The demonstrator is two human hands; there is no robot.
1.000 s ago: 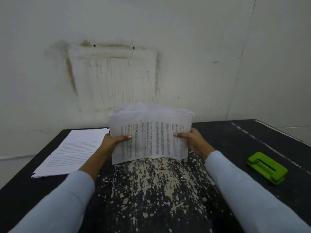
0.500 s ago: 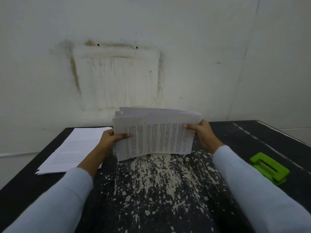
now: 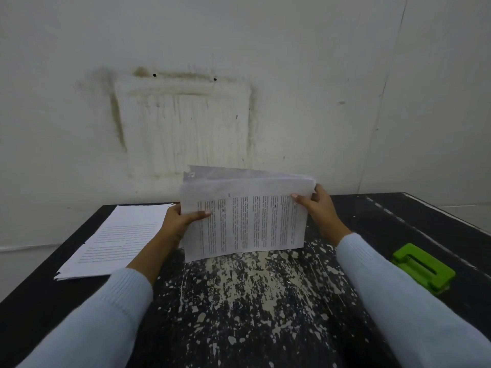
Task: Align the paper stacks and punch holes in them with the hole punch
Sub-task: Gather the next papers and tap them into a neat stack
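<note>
Upright sheaf of white printed paper (image 3: 247, 219) between the fingers (image 3: 202, 214) of both hands, flat stack of white printed sheets (image 3: 117, 237) left of the fingers, green plastic hole punch (image 3: 422, 268) right, all on black paint-flecked tabletop (image 3: 252, 301)

Black paint-flecked table (image 3: 265, 301) against a stained white wall (image 3: 186, 115)

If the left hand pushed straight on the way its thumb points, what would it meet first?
The left hand already grips the held paper stack; pushing rightward likely just presses into those sheets, toward the right hand.
</note>
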